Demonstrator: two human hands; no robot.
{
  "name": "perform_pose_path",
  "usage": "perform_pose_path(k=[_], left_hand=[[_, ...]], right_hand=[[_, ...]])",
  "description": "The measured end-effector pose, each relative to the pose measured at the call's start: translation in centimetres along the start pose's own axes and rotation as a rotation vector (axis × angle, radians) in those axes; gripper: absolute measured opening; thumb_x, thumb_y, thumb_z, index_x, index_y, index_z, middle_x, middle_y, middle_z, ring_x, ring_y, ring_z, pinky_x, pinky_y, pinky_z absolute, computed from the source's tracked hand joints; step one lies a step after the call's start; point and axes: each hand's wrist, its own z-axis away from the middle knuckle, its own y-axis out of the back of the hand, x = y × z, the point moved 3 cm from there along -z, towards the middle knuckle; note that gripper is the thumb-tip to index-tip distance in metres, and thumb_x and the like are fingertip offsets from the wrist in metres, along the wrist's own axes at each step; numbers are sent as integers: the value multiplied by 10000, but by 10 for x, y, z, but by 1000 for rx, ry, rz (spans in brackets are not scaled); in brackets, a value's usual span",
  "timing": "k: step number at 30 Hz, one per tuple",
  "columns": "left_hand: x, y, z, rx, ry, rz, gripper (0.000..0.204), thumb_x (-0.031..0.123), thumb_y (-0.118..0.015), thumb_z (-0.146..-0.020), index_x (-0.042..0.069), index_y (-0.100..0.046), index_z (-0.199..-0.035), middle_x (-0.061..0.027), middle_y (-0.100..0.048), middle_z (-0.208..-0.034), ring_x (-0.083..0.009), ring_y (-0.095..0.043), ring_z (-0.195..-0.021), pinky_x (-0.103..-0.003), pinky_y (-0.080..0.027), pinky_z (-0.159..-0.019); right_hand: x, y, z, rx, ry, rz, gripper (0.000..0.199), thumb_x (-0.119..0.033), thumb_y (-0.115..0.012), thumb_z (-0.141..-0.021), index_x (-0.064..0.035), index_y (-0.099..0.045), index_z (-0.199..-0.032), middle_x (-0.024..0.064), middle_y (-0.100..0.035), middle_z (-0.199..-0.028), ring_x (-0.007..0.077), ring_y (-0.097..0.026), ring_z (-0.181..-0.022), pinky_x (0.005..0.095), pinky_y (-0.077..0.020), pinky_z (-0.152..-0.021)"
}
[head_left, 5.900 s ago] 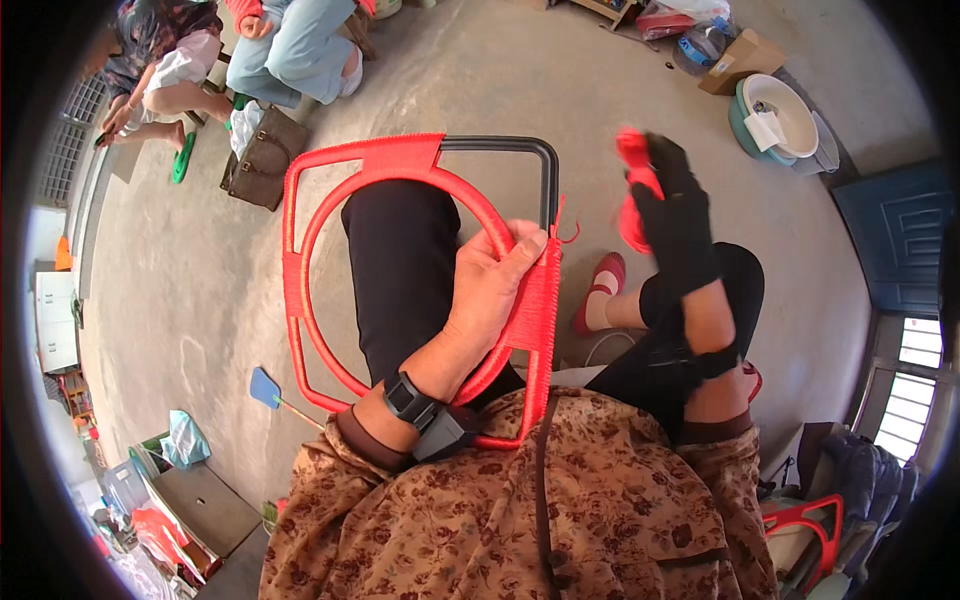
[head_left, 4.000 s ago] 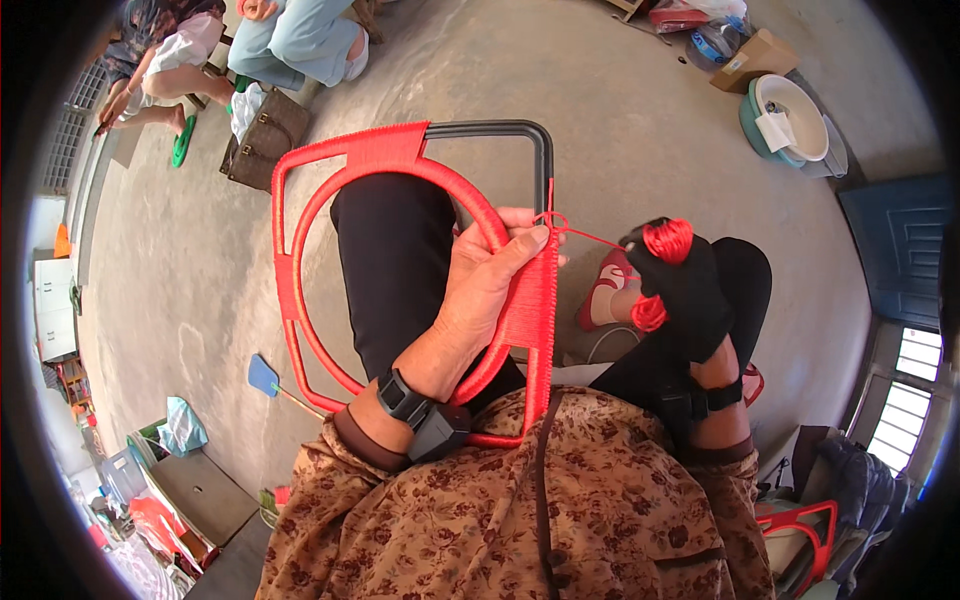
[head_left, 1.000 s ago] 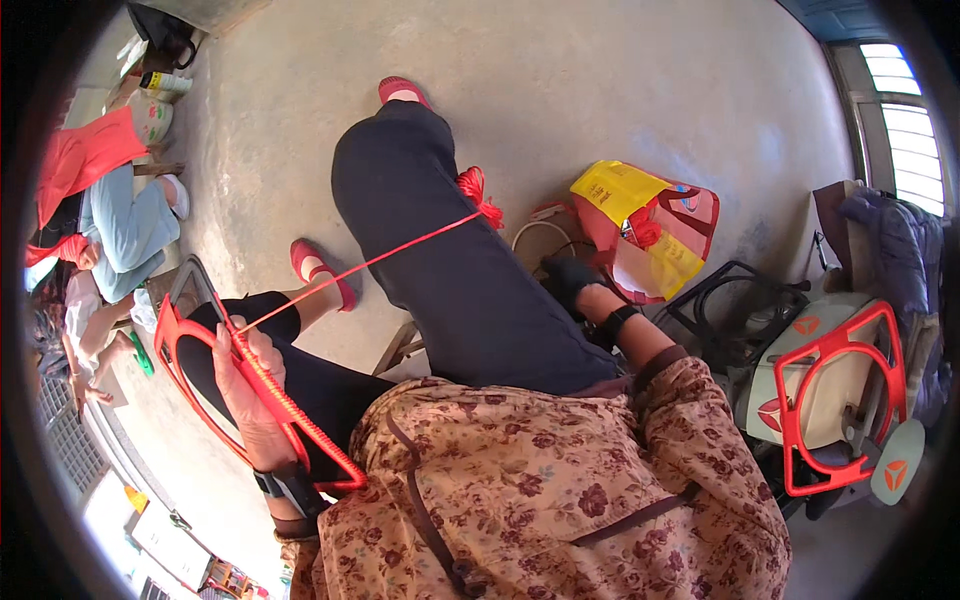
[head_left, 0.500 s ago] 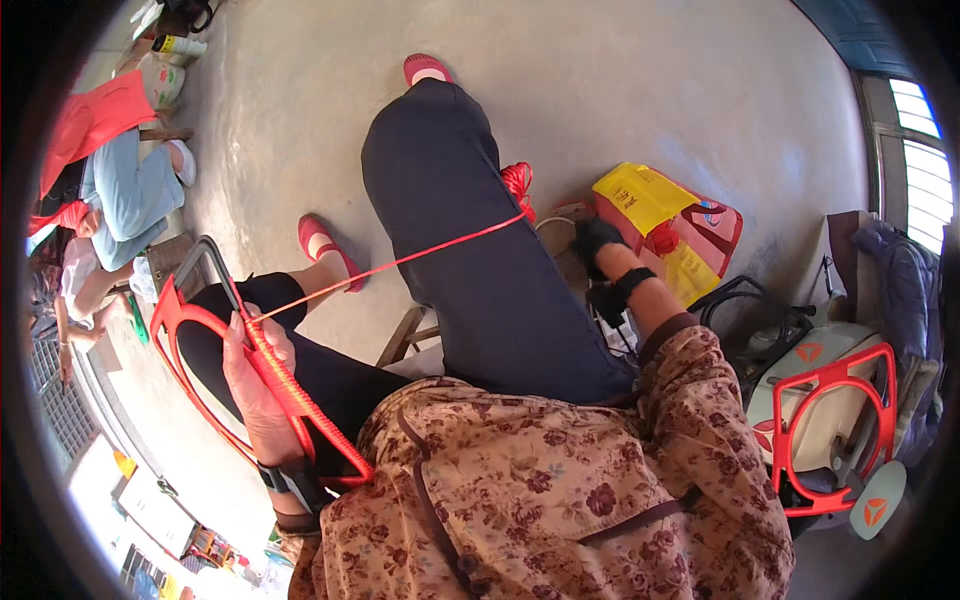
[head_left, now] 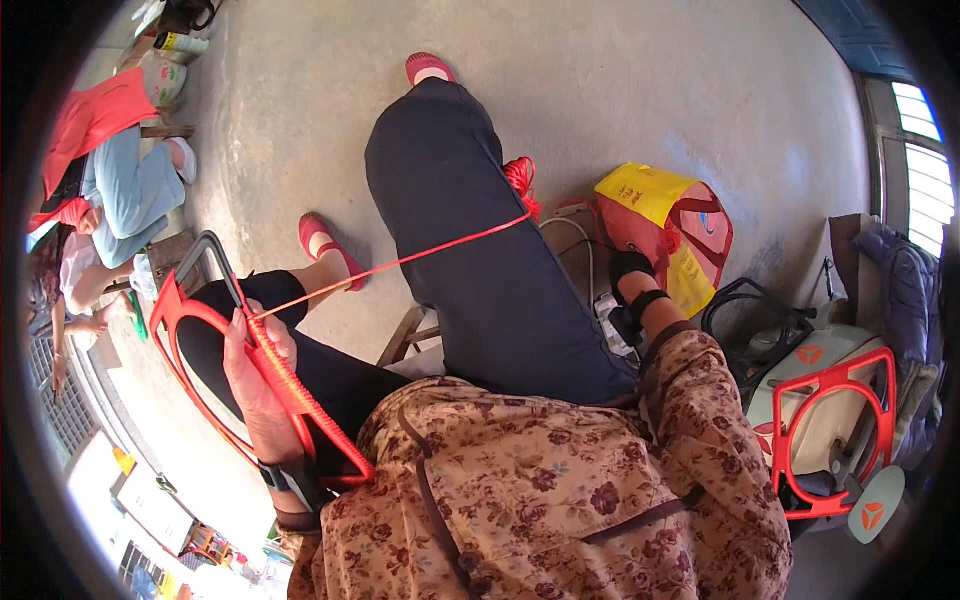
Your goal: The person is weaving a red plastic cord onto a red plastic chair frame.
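**Concrete floor, red cord pulled taut**

Concrete floor lay beneath you. Your left hand point(head_left: 255, 385) clasped the red frame point(head_left: 215, 375) over your left knee; red cord point(head_left: 400, 262) stretched toward your gloved right hand point(head_left: 628, 272), whose grip I couldn't tell, beside a yellow bag point(head_left: 665, 225).

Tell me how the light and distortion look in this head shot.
Head view: strong fisheye with a black rim; the window at right is blown out; daylight is even on the floor; the left hand on the red frame is sharp.
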Motion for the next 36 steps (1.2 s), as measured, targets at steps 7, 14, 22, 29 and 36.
perform_pose_path(k=[7,14,22,29,36], left_hand=[[0,0,3,19,-3,36,234,279,-476,-971,49,-502,-1001,-70,-514,-686,-151,-507,-558,-241,-446,-480],[-1,-4,4,7,-40,-15,231,289,-505,-953,59,-510,-976,-50,-530,-672,-127,-512,-535,-209,-421,-447],[0,-10,12,90,-32,-56,218,292,-506,-953,76,-532,-956,-37,-539,-665,-118,-519,-503,-192,-413,-417],[1,-11,18,68,-12,-107,250,316,-555,-921,68,-551,-957,-47,-578,-709,-126,-548,-531,-237,-437,-473],[3,-14,23,-95,-104,-11,265,283,-572,-901,47,-577,-1020,-50,-608,-768,-121,-579,-605,-229,-466,-534]], right_hand=[[30,45,15,-191,189,-438,244,-274,-655,-787,-131,-707,-978,156,-607,-1194,251,-623,-1034,366,-509,-804],[72,127,87,539,-71,-694,222,-317,-623,-780,-128,-687,-877,162,-613,-996,346,-620,-868,423,-501,-731],[86,202,162,727,-375,-324,190,-239,-587,-783,-131,-694,-896,124,-590,-1037,304,-533,-999,424,-410,-862],[86,231,180,752,50,-1209,149,-173,-594,-812,-77,-691,-872,108,-640,-896,243,-608,-814,363,-477,-773],[73,289,239,679,478,-2007,404,-91,-519,-841,-3,-530,-1235,34,-583,-783,136,-608,-780,278,-491,-757]])
